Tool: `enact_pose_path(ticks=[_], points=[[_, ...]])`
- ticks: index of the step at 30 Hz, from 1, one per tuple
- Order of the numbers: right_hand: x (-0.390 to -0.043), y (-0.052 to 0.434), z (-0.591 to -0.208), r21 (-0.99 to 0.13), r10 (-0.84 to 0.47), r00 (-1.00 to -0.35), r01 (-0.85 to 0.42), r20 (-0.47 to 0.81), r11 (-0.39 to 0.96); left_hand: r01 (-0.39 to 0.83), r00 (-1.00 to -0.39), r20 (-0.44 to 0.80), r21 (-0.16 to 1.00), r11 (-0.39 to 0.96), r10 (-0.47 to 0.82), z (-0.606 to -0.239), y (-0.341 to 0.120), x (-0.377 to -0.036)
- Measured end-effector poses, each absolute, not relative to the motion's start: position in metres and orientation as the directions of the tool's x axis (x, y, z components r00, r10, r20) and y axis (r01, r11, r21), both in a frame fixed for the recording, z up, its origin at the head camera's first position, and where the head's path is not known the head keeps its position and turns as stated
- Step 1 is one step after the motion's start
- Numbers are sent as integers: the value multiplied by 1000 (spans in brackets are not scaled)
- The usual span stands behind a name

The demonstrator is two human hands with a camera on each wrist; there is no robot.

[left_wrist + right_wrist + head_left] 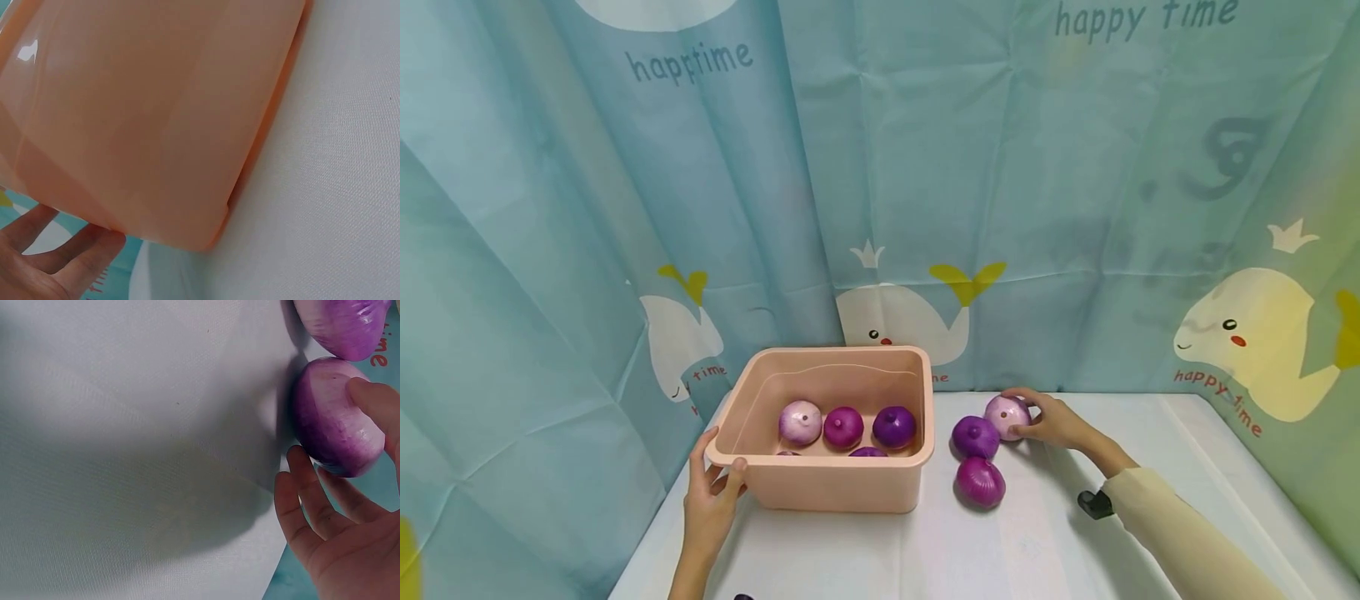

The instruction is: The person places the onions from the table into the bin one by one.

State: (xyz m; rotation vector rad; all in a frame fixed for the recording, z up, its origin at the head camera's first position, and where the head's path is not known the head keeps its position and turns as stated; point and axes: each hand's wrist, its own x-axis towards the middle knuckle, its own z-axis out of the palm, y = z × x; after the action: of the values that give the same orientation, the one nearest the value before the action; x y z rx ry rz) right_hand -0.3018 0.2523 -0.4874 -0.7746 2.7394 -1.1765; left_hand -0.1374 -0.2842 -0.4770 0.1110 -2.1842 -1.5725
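Note:
A pink plastic tub (917, 467) stands on the white table and holds several purple onions (843, 427). My left hand (713, 493) grips its near left corner, thumb over the rim and fingers against the outside wall. The left wrist view shows the tub's wall (144, 112) with my left hand's fingers (75, 259) beneath it. To the right of the tub my right hand (1054, 422) curls round a pale purple onion (1004, 414) resting on the table. In the right wrist view the pale onion (331, 419) lies between the thumb and fingers of my right hand (331, 544).
Two more onions lie on the table beside the tub, a dark purple one (975, 437) touching the pale one and a magenta one (980, 482) nearer me. A whale-print curtain (925, 208) hangs close behind. The table's edges run at left and right.

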Motion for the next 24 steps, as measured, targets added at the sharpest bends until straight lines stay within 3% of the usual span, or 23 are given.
enact_pose_path(ticks=[24], points=[[-302, 251, -478, -680, -501, -852, -457, 151, 573, 187, -895, 308, 915, 357, -323, -478, -285, -139]])
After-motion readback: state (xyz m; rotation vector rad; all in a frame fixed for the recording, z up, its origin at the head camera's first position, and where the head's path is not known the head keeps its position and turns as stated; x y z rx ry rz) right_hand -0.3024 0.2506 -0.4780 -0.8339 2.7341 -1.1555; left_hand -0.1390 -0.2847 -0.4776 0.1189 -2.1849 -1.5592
